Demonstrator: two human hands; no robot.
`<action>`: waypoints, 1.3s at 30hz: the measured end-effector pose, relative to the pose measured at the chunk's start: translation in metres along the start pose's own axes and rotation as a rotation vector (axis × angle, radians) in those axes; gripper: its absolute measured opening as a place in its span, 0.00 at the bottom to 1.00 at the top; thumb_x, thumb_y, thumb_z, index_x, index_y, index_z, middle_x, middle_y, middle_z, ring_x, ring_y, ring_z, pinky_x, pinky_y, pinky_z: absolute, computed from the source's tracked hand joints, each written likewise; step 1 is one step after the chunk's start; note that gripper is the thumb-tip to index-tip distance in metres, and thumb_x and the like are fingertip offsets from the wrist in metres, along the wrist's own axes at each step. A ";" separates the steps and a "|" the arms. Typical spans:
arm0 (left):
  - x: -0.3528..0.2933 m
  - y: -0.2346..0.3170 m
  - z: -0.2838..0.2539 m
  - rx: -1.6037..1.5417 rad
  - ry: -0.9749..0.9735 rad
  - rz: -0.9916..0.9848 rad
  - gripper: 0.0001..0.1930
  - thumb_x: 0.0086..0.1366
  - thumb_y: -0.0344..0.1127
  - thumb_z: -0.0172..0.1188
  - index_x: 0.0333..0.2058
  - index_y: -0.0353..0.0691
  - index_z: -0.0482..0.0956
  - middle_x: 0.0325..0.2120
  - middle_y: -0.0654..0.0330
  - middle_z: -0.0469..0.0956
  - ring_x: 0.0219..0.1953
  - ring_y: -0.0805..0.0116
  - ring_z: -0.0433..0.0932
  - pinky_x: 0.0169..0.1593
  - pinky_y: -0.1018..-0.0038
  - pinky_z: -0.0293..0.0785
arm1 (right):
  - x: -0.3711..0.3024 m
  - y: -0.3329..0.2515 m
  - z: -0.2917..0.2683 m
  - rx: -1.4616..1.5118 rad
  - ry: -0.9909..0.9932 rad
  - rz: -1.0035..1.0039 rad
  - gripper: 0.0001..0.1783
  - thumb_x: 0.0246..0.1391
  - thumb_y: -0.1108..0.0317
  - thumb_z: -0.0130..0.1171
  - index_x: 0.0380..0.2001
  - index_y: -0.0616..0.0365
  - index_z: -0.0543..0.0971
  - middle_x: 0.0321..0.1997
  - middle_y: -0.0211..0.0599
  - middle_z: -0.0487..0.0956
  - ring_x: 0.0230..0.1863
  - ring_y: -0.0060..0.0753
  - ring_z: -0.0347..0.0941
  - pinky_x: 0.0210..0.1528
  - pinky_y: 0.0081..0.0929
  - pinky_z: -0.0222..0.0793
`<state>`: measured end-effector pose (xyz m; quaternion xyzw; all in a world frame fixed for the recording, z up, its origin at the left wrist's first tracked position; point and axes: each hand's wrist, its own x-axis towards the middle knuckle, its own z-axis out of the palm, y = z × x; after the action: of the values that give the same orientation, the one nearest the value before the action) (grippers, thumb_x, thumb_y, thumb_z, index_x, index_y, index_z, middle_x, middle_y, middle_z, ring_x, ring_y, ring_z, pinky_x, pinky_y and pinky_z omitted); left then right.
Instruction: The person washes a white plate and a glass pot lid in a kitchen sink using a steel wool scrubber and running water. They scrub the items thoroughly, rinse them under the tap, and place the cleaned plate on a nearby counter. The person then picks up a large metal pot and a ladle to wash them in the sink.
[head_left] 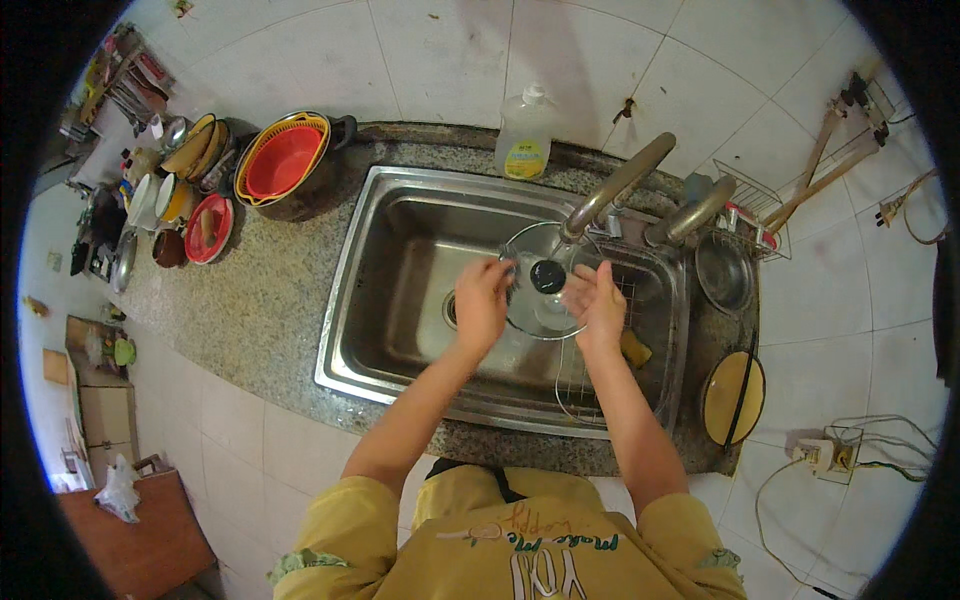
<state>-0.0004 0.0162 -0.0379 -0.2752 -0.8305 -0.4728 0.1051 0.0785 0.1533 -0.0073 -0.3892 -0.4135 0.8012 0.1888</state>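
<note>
A clear glass pot lid (541, 318) with a metal rim and a black knob (547, 276) is over the sink under the faucet (622, 186). My left hand (483, 302) is at the lid's left edge, its fingers closed on a dark scouring pad (512, 280) that is partly hidden. On the lid's right side, close to the knob, my right hand (597, 303) has its fingers stretched out, slightly blurred. Whether it bears any of the lid's weight is hard to see. Below lies the steel sink (400, 290), with a wire rack (575, 385) in its right part.
A soap bottle (525, 135) stands behind the sink. Left are a pot (305, 202) holding red and yellow baskets, and a red dish (222, 240). A yellow sponge (635, 350) lies at the sink's right; beyond are a dark pan (724, 270) and a round yellow item (720, 400).
</note>
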 end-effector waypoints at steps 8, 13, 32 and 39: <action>0.070 0.043 -0.007 -0.183 -0.449 0.366 0.10 0.40 0.28 0.61 0.27 0.41 0.78 0.27 0.59 0.74 0.33 0.57 0.70 0.38 0.67 0.65 | -0.009 -0.003 0.016 -0.186 -0.130 -0.064 0.29 0.53 0.47 0.43 0.35 0.69 0.70 0.31 0.42 0.74 0.27 0.29 0.72 0.26 0.25 0.73; 0.074 0.013 -0.011 -0.137 -0.333 0.263 0.12 0.40 0.26 0.61 0.28 0.40 0.76 0.26 0.57 0.73 0.33 0.56 0.70 0.38 0.67 0.66 | -0.005 -0.009 0.005 -0.128 -0.104 0.013 0.30 0.52 0.44 0.43 0.34 0.67 0.72 0.27 0.40 0.74 0.26 0.30 0.72 0.25 0.25 0.71; 0.022 0.031 0.001 -0.367 -0.137 -0.263 0.10 0.52 0.25 0.52 0.36 0.34 0.71 0.30 0.53 0.74 0.35 0.63 0.72 0.41 0.74 0.66 | -0.010 -0.022 0.020 -0.159 -0.061 -0.168 0.29 0.55 0.48 0.40 0.31 0.70 0.72 0.25 0.41 0.75 0.24 0.31 0.73 0.26 0.25 0.72; 0.025 0.029 -0.001 -0.464 -0.237 -0.368 0.11 0.53 0.27 0.53 0.37 0.34 0.72 0.28 0.52 0.75 0.33 0.60 0.73 0.41 0.72 0.67 | -0.009 -0.020 0.015 -0.132 0.035 -0.109 0.29 0.55 0.48 0.40 0.29 0.68 0.73 0.23 0.41 0.75 0.21 0.30 0.72 0.23 0.24 0.71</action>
<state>-0.0045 0.0362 -0.0055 -0.1903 -0.7427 -0.6253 -0.1452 0.0719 0.1512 0.0184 -0.3917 -0.4825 0.7539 0.2132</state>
